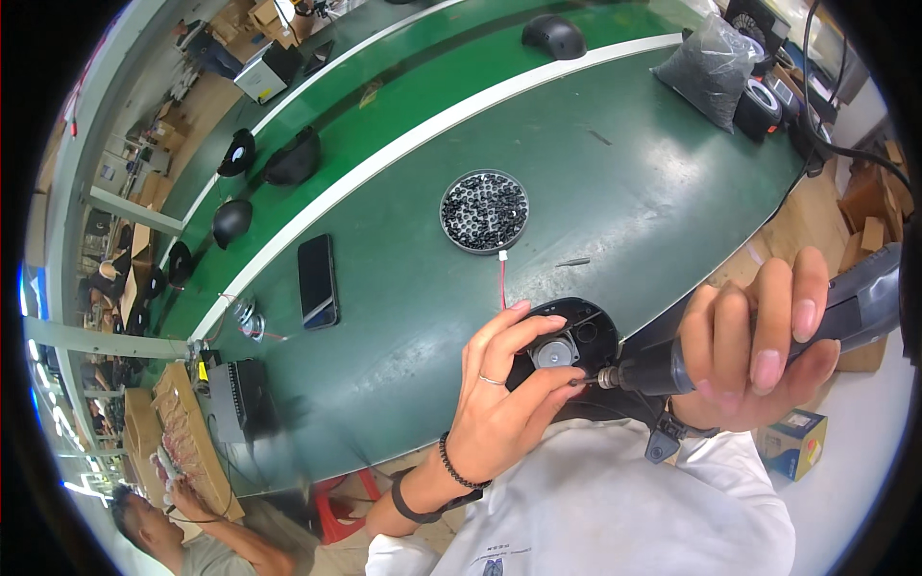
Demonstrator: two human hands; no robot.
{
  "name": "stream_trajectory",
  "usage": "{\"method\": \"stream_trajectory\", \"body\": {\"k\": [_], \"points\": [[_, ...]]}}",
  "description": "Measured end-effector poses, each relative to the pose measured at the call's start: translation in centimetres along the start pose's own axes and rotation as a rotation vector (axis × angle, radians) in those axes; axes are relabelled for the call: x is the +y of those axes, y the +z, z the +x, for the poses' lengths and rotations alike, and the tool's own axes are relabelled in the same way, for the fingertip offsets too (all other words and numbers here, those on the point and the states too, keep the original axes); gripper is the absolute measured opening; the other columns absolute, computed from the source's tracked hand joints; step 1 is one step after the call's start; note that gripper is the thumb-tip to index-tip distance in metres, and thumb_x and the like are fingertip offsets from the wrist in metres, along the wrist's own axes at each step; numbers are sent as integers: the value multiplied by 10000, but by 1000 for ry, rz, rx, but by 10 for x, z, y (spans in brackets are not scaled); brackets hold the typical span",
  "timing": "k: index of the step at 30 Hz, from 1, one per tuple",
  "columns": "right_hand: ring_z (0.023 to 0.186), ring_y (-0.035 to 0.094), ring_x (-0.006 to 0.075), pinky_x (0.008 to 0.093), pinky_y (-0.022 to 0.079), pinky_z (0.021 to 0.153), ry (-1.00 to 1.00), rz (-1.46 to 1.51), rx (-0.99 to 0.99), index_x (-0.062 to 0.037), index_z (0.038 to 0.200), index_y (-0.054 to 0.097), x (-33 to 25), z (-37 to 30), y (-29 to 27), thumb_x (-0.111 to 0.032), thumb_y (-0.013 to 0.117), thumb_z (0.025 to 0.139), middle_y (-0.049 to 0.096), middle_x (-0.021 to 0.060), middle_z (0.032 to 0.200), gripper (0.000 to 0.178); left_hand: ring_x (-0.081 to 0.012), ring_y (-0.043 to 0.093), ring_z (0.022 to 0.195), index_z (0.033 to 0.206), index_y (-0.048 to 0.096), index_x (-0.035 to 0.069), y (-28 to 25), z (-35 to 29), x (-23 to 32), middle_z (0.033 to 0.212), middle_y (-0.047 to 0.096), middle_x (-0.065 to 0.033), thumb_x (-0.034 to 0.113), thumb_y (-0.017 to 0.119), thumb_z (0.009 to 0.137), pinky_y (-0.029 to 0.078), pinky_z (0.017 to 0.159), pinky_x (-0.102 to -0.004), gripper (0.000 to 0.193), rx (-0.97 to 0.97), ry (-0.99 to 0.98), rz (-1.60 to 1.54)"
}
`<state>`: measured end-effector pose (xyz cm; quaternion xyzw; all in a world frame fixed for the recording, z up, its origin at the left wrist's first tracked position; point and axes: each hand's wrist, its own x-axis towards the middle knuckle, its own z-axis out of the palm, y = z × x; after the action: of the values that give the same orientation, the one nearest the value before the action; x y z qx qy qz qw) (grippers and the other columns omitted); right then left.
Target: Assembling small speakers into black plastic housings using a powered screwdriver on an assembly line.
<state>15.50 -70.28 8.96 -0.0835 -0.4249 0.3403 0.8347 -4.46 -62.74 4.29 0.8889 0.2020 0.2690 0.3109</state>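
At the near edge of the green surface (384, 403): a black, rounded shell (602, 331), hollow side up, with a silver-backed speaker (555, 355) inside. Partly hidden under fingers. Hard to make out: the very tip of the driver (648, 371), beside the left thumb. Left grip (509, 374), back uppermost, clasping the shell; right grip (754, 331), fingers curled, wrapped round the driver.

Housing (603, 336) is black, its round metal part (553, 354) silver-grey; power driver (864, 300) dark grey; belt (432, 88) bright green, dark-striped.
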Motion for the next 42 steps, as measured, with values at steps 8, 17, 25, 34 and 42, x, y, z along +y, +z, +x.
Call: {"method": "stream_trajectory", "body": {"k": [8, 17, 25, 34, 42], "points": [[556, 560, 138, 294, 477, 511, -15, 2, 4, -84, 1106, 419, 1, -5, 5, -289, 615, 1039, 611, 73, 879, 291, -379, 484, 1346, 928, 785, 162, -8, -2, 9, 1321, 600, -89, 92, 859, 695, 401, 1054, -479, 254, 21, 44, 89], [547, 566, 141, 278, 461, 490, -36, 20, -89, -70, 1073, 410, 2, -4, 5, -256, 672, 1003, 628, 90, 860, 329, -356, 499, 1353, 954, 775, 152, -14, 3, 19, 1317, 610, -67, 90, 871, 655, 400, 1037, -479, 320, -85, 100, 189], [548, 568, 136, 274, 455, 492, 11, -22, -61, -88, 1071, 412, -2, -6, 3, -277, 665, 1005, 621, 69, 852, 323, -375, 503, 1350, 990, 754, 112, -13, 6, 22, 1312, 610, -90, 95, 852, 700, 401, 1048, -485, 307, -99, 72, 157], [481, 545, 102, 256, 471, 437, -8, -104, -7, -98, 1045, 466, -3, -3, 3, -247, 655, 1018, 650, 51, 836, 243, -456, 360, 1428, 1231, 692, 158, -11, 1, 13, 1486, 465, -156, 277, 923, 652, 377, 1103, -540, 635, -160, 0, 253], [559, 561, 118, 271, 473, 502, 25, -119, -28, -91, 1062, 426, -8, -7, -12, -282, 689, 993, 606, 51, 834, 332, -505, 295, 1440, 1320, 650, 301, 11, 4, -28, 1566, 364, -185, 341, 885, 702, 400, 1109, -583, 663, -240, 98, 434]]}}
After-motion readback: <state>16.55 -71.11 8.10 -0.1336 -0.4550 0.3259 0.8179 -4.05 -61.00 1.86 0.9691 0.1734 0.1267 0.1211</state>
